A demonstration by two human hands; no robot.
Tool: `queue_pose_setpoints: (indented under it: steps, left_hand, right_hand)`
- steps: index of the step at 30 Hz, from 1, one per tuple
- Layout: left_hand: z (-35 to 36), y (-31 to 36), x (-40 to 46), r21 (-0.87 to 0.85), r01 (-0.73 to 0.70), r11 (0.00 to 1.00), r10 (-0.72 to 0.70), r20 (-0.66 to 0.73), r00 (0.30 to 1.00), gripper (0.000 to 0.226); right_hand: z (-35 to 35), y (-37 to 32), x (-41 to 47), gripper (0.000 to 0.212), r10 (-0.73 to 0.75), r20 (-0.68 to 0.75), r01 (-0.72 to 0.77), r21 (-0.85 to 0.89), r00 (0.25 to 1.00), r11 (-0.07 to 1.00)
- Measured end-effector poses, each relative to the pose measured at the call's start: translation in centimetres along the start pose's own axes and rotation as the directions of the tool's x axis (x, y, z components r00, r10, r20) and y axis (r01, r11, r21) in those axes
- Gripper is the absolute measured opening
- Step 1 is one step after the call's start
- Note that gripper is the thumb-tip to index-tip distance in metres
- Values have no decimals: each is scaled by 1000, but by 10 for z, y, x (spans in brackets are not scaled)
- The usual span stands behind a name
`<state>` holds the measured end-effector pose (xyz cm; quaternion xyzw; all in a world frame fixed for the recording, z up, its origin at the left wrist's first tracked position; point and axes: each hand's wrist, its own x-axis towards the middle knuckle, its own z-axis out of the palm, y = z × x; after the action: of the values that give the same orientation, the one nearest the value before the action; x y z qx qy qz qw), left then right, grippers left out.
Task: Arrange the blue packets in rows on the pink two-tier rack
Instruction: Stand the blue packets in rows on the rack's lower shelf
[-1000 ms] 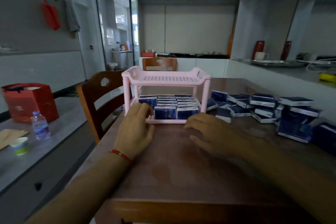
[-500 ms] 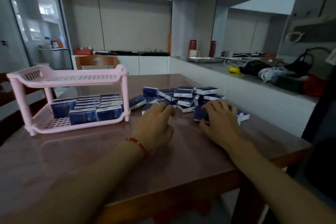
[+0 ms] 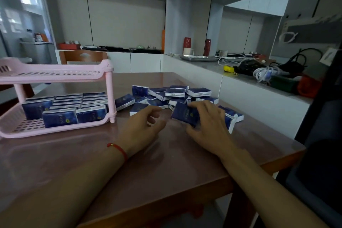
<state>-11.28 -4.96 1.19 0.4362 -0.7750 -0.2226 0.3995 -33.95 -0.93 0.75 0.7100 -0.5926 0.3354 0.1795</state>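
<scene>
While the right hand (image 3: 209, 124) is gripping one blue packet (image 3: 185, 114), fingers curled over its top and thumb under, tilted up off the wooden table (image 3: 129, 172), the left hand (image 3: 142, 127) is hovering just beside it, fingers loosely curled, holding nothing, fingertips near a flat packet. Just beyond both hands, a loose pile of blue packets (image 3: 175, 94) is lying jumbled, some under the right hand's far side. Left of the left hand, the pink two-tier rack (image 3: 55, 74) is standing; rows of packets (image 3: 74, 105) are filling its lower tier, upper tier bare. A red bracelet (image 3: 118, 149) is sitting on the left wrist. Counter clutter is blurring far right.
</scene>
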Motion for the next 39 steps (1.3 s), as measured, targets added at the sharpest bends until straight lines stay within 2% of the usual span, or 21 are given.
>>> queue_pose_setpoints:
  steps: [2,3,5,7,8,10,12,14,15,16,18,21,23,25,26,28,31,35,39]
  left_hand:
    - [1,4,-2,-216,47,975,-34,62,997,57]
    - [2,6,-3,-308,57,950,-30,92,995,58]
    - [4,11,-5,-388,56,920,-8,125,992,47]
    - [4,14,-6,-408,53,912,-8,111,994,41]
    - [4,13,-6,-419,58,906,-19,97,995,39]
    - [2,10,-7,-460,91,883,-62,80,995,35]
    - [1,8,-8,-482,116,868,-95,68,993,34]
    - [1,7,-8,-486,114,866,-100,54,993,33]
    - [1,7,-8,-491,107,865,-99,42,994,33]
    - [1,6,-7,-492,101,865,-100,29,995,33]
    - [1,6,-7,-483,101,870,-113,4,994,34]
    - [-1,5,-8,-479,108,871,-134,-20,991,37]
    - [-3,4,-8,-447,112,887,-138,-26,990,43]
    - [-5,4,-9,-387,110,915,-124,-11,992,51]
    - [-6,4,-9,-371,104,923,-110,6,994,55]
    - [-5,4,-9,-370,87,925,-72,55,996,57]
    - [-1,4,-8,-347,58,936,-7,146,989,58]
    - [2,4,-8,-278,11,961,31,146,989,55]
    - [-4,2,-8,-230,-11,973,41,128,991,51]
  right_hand:
    - [-3,-8,-2,54,-151,7,148,146,989,978]
    - [-5,-13,-4,53,-206,19,198,201,978,959]
    - [-8,-18,-4,52,-262,60,237,268,963,934]
    - [-8,-18,-3,50,-251,92,220,262,964,940]
    - [-8,-17,-4,45,-218,62,197,243,974,950]
    - [-10,-9,-4,29,-87,-112,104,162,990,981]
    - [-13,4,-3,26,148,-228,-157,-20,962,987]
    - [-16,15,-5,37,413,-176,-443,-197,893,875]
    - [-16,18,-6,42,507,-127,-522,-228,853,822]
    - [-16,19,-6,46,560,-77,-562,-218,825,798]
    - [-14,20,-6,47,575,-35,-574,-128,818,809]
    - [-17,20,-5,33,551,-183,-538,119,814,834]
    - [-22,16,-5,22,534,-264,-436,350,803,829]
    - [-25,10,-4,20,471,-153,-302,591,869,748]
    - [-25,4,-4,23,383,-68,-252,646,921,720]
    - [-23,-3,-5,31,166,73,-174,636,983,752]
    - [-19,-10,-7,33,-33,195,-86,567,980,819]
    - [-11,-14,-6,33,-82,141,-3,517,987,856]
    - [-7,-19,-4,52,-142,143,78,383,979,920]
